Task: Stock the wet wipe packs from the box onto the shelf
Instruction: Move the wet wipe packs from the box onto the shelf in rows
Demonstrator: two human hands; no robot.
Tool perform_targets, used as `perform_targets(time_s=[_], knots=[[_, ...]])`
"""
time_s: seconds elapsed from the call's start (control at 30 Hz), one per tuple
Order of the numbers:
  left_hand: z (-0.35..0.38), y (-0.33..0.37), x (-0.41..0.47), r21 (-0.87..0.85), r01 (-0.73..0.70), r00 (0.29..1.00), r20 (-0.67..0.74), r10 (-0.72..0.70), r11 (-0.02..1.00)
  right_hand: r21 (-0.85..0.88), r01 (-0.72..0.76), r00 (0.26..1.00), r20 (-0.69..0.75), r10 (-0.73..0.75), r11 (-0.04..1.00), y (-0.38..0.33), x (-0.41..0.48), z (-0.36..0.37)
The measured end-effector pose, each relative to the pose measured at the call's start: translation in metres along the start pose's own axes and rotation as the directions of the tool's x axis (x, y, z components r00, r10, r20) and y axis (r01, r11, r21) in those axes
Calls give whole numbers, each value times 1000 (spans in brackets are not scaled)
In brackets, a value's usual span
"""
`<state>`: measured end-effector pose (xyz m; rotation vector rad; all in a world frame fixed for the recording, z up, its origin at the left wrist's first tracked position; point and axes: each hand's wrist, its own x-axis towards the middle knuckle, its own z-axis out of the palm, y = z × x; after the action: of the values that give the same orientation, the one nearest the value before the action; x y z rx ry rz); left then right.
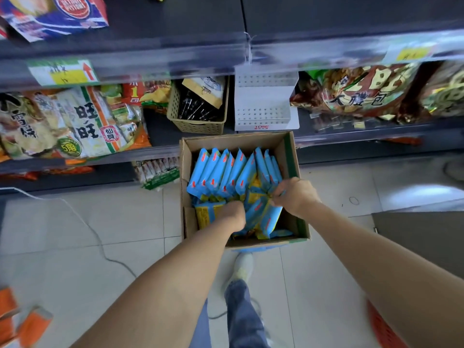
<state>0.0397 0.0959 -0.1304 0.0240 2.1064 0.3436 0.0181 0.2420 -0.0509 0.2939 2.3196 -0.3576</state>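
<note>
Blue wet wipe packs [221, 172] stand on edge inside open cardboard box [186, 156].

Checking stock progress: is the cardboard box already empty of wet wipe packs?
No, the cardboard box holds many blue wet wipe packs, and both the left hand and right hand reach into them.

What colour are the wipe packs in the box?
Light blue with red and yellow markings; the head view shows the packs in the box.

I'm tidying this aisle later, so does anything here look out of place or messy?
Yes. A green-and-white snack bag lies on the tiled floor below the bottom shelf, left of the brown cardboard box. A thin white cable trails loose across the tiles. In the box, the nearer blue wet wipe packs are jumbled.
</note>
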Motion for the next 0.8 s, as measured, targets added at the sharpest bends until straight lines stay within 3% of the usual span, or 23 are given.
perform_targets(time_s=[0.17, 0.27, 0.4, 0.67, 0.8], knots=[[-19, -5, -16, -55, -33, 999, 4, 33, 998, 93, -15, 998, -62, 21, 996, 1, -10, -6], [-56, -10, -36, -44, -55, 997, -57, 53, 998, 283, 23, 995, -97, 5, 959, -5, -16, -19], [-103, -12, -73, -40, -38, 987, -158, 31, 998, 353, 129, 989, -117, -93, 927, -28, -36, -53], [-207, -16, -201, -78, -122, 920, -382, 83, 989, 214, 442, 880, -294, -374, 871, -101, -132, -158], [-262, -25, -286, -61, -137, 834, -545, 82, 989, 116, 605, 754, -400, -521, 788, -144, -194, -217]])
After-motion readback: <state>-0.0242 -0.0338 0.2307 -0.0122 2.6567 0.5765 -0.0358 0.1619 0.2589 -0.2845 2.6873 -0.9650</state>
